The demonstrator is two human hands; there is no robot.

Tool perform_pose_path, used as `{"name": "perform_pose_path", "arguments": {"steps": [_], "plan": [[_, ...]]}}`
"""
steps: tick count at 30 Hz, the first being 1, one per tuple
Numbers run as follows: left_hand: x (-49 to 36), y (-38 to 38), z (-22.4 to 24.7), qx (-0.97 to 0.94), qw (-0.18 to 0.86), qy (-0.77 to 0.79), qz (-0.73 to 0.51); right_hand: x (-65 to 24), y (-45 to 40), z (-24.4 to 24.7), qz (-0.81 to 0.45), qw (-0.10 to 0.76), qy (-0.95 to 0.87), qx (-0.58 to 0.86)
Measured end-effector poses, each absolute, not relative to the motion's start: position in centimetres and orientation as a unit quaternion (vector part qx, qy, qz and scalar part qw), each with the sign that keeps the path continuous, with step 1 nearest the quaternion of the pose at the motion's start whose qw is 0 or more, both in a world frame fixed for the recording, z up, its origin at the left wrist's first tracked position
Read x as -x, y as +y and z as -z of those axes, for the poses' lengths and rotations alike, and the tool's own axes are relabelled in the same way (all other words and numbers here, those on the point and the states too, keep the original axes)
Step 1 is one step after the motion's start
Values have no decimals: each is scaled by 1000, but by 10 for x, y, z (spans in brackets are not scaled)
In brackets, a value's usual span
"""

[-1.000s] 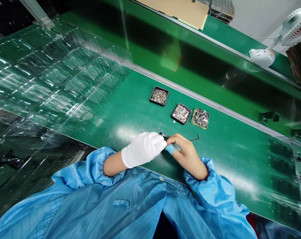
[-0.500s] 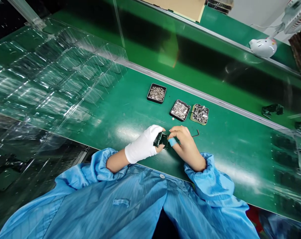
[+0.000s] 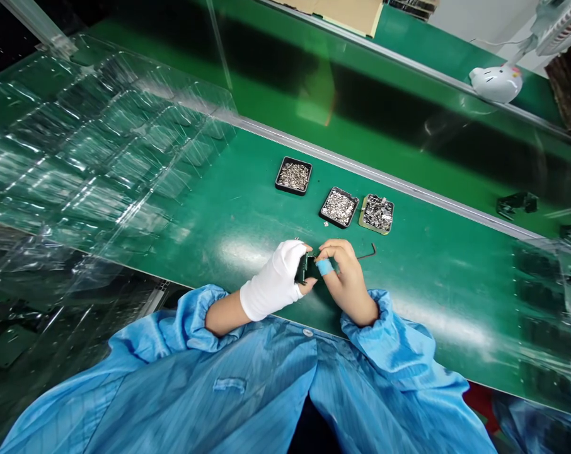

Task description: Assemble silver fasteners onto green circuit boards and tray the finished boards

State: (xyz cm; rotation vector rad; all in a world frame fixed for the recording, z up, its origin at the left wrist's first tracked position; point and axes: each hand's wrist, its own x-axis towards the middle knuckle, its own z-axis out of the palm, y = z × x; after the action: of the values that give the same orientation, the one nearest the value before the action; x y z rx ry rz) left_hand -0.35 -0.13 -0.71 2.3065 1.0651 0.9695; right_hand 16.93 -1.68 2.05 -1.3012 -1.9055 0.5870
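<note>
My left hand (image 3: 282,271), in a white glove with bare fingertips, grips a small dark part (image 3: 303,268) by its edges. That part looks green-black, like a little board or housing, and now stands nearly edge-on. Close against its right side, my right hand (image 3: 343,271) is bare, with a blue band (image 3: 325,267) round one finger. Its thumb and fingertips are pinched together; what lies between them is too small to tell. A hex key (image 3: 369,252) lies on the green mat just beyond the right hand.
Beyond my hands stand a black tray (image 3: 294,176) of small metal pieces, a second black tray (image 3: 339,207) and a pale-rimmed tray (image 3: 377,214) of silvery parts. Clear plastic blister trays (image 3: 101,126) cover the left. Another blister tray (image 3: 545,315) holds dark parts at right. A fan (image 3: 497,84) stands behind.
The dark part has turned in my left hand, from showing its open face to nearly edge-on. My right hand has shifted slightly left, still pinched beside it.
</note>
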Motion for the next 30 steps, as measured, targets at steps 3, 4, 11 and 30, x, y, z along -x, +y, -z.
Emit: {"name": "perform_pose_path", "arguments": {"steps": [3, 4, 11, 30], "plan": [[1, -5, 13, -823, 206, 384, -364, -168, -16, -19, -232, 376, -728, 525], [1, -5, 14, -823, 205, 384, -365, -168, -16, -19, -236, 369, -726, 531], [11, 9, -7, -831, 310, 371, -273, -175, -12, -21, -237, 293, -758, 532], [9, 27, -33, -906, 107, 396, -107, -163, -8, -30, -139, 162, -836, 505]]}}
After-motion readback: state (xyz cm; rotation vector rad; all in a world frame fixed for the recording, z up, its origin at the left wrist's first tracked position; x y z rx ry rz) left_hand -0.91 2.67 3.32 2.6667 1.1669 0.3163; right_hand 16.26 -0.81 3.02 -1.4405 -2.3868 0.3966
